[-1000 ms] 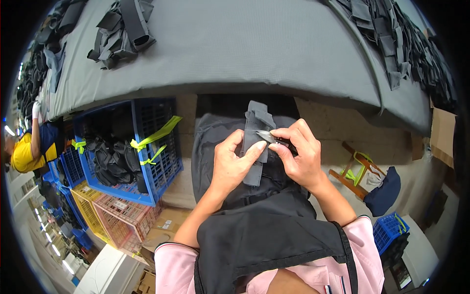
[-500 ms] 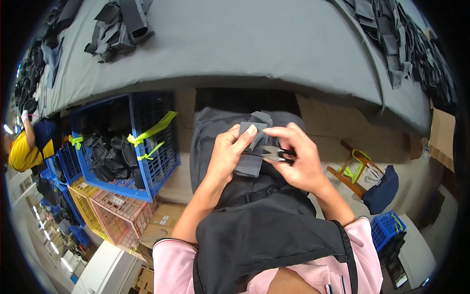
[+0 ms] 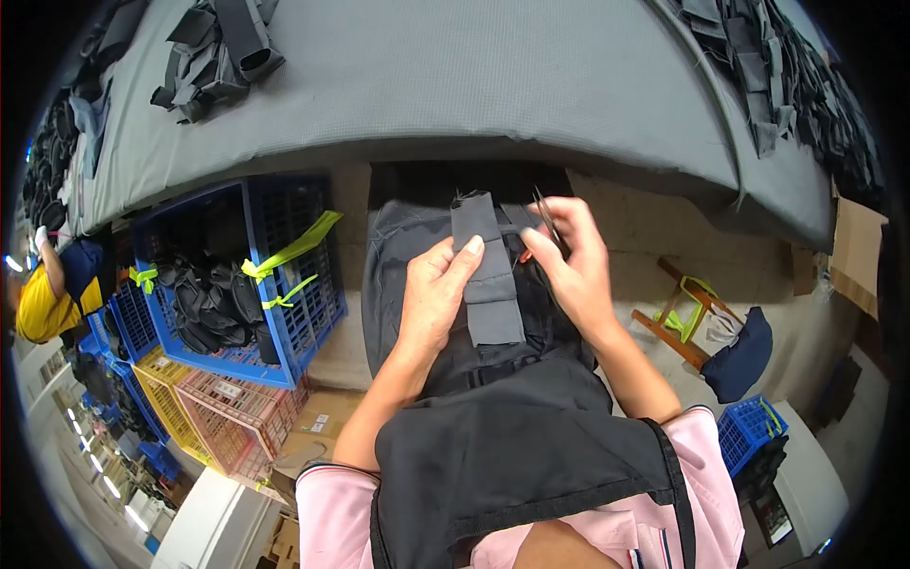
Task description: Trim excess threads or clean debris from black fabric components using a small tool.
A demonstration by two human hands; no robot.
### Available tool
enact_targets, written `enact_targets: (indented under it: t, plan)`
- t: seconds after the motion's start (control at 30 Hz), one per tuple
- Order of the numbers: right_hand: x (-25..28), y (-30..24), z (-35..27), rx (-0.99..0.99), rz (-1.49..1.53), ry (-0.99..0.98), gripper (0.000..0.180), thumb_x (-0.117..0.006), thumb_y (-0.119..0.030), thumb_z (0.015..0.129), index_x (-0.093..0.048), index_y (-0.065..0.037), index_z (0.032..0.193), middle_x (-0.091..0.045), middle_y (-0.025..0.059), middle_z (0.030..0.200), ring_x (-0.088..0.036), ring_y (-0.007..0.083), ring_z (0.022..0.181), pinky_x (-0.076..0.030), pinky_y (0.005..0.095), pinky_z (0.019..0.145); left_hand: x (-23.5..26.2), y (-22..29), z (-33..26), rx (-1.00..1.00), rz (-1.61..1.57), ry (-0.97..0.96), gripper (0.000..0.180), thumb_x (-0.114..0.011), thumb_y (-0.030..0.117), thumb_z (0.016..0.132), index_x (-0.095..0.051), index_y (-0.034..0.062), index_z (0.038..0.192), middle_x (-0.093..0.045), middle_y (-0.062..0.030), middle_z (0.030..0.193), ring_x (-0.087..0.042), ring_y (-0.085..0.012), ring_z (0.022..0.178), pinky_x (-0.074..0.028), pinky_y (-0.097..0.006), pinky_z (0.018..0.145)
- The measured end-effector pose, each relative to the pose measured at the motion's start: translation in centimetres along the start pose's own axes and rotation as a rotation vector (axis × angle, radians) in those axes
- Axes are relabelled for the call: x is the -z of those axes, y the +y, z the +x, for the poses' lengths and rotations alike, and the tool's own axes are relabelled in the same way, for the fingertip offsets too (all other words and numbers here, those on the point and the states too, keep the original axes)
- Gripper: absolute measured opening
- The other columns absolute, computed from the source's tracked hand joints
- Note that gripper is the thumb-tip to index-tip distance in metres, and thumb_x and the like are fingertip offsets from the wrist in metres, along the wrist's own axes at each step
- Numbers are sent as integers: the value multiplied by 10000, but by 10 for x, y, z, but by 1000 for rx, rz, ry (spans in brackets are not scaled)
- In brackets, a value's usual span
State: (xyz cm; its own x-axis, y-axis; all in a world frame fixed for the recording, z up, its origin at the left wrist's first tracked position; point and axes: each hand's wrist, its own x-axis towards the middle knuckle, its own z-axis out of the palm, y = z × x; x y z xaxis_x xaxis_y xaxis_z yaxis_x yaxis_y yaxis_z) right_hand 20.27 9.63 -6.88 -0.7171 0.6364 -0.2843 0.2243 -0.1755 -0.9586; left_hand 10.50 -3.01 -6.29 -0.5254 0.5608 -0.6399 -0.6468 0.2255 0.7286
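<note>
Here, the left hand pinches the grey cloth strip lengthwise above the lap, while the right hand, apart on its other side, grasps what look like small scissors.

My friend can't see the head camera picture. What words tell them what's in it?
Seen from above, the left hand pinches a gray fabric strip, and the right hand beside it holds thread snips. Ahead is a gray-covered table with fabric piles; leftward, a blue plastic crate holds black pieces.
</note>
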Motion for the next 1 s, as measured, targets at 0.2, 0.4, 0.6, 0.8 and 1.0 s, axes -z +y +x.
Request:
enact_targets:
  t: [0.2,0.4,0.6,0.8,1.0]
  plan:
    - [31,-10,-39,-118,-84,-195,243,-654,-52,806,-541,0,1014,-621,55,877,-581,92,815,-461,241,758,0,1,4,2,-91,47,278,-604,220,909,-534,64,689,-466,84,663,-366,-5,613,-329,-185,530]
    - [29,-10,-32,-31,-110,-243,237,-666,-58,796,-584,-17,1014,-645,65,883,-624,127,798,-491,258,728,3,-6,5,-78,68,48,421,-628,227,895,-370,118,581,-351,94,619,-273,-11,578,-239,-208,476]
    - [29,-15,-31,333,-486,-187,215,-707,-66,743,-625,-14,935,-658,92,833,-643,198,686,-498,276,639,-3,-1,0,-96,62,26,404,-627,225,896,-404,103,583,-365,95,616,-285,-9,575,-248,-207,475]
    - [27,-12,-34,483,-564,-128,219,-717,-35,717,-632,-1,916,-659,122,807,-637,238,666,-495,291,617,-7,7,-3,-47,9,29,289,-613,224,904,-556,52,679,-471,82,646,-366,-4,597,-306,-190,503]
    - [29,-18,-31,393,-547,-136,207,-719,-82,727,-621,-11,896,-649,78,752,-620,214,604,-464,292,531,-9,10,-4,-82,78,17,280,-610,230,904,-577,29,712,-493,77,654,-381,-7,602,-328,-198,511]
